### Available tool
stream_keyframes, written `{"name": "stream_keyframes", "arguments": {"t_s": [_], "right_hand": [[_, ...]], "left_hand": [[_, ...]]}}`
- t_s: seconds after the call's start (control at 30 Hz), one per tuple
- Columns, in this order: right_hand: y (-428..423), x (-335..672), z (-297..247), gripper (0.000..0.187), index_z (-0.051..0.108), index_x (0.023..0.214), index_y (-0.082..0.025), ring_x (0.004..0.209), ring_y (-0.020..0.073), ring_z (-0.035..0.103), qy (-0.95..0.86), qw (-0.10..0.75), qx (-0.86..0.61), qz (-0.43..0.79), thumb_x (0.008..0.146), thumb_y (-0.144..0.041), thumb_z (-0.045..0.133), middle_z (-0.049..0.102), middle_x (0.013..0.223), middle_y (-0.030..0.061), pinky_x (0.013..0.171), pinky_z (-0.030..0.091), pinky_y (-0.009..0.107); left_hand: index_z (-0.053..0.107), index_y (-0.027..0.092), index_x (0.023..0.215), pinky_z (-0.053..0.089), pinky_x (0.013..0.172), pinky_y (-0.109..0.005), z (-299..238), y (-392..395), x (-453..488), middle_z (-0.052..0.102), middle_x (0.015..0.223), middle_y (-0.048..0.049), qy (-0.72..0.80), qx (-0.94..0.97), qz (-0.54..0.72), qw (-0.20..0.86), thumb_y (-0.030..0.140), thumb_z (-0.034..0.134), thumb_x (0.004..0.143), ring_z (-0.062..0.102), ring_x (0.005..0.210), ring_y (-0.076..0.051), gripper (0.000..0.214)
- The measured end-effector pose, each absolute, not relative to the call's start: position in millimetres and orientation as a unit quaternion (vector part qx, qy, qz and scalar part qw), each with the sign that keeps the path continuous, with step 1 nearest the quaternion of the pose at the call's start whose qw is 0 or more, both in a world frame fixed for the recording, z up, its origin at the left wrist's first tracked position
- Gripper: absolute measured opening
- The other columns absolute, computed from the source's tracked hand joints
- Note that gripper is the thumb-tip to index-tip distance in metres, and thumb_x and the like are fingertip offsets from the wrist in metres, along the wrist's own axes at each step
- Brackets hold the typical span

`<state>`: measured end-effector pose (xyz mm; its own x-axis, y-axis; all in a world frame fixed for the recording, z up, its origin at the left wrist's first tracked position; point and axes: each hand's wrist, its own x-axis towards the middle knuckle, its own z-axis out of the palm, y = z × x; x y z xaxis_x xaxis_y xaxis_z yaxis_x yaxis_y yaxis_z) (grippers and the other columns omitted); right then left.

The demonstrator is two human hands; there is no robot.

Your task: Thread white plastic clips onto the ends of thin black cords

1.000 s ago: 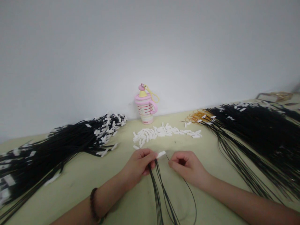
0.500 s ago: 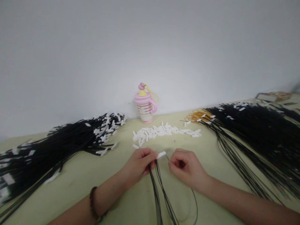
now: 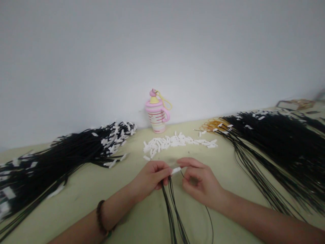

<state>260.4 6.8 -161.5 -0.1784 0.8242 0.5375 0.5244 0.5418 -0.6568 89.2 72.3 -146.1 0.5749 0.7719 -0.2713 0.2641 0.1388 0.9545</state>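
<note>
My left hand [image 3: 151, 175] is closed on a few black cords [image 3: 173, 211] that run down toward me, and it pinches a small white clip [image 3: 175, 170] at its fingertips. Close beside it, my right hand [image 3: 199, 180] is curled, its fingertips pinching the end of one thin black cord [image 3: 209, 218] and touching the white clip. Both hands hover just over the pale green table [image 3: 83, 196], near its middle.
A heap of loose white clips [image 3: 175, 142] lies behind my hands, with a pink toy cup [image 3: 156, 112] at the wall. A bundle of black cords with white clips [image 3: 63, 157] lies to the left, a larger black cord bundle [image 3: 276, 142] to the right beside orange rubber bands [image 3: 212, 126].
My right hand has moved left and up to the white clip, so its fingers now touch it. My left hand has stayed almost still.
</note>
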Motion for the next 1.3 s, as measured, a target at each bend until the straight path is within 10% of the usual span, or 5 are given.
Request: {"name": "stream_keyframes", "arguments": {"t_s": [1.3], "right_hand": [[5.3, 258.1, -160.0, 0.010, 0.051, 0.063, -0.011, 0.070, 0.0067, 0.049, -0.757, 0.455, -0.431, 0.183, 0.068, -0.004, 0.046, 0.052, 0.076, 0.0034, 0.063, 0.039, 0.016]], "left_hand": [[0.050, 0.012, 0.061, 0.018, 0.036, -0.015, -142.3, 67.2, 90.2, 0.045, 0.045, 0.0051, 0.401, 0.656, 0.186, 0.612, 0.034, 0.052, 0.073, 0.030, 0.037, -0.002, 0.025]]}}
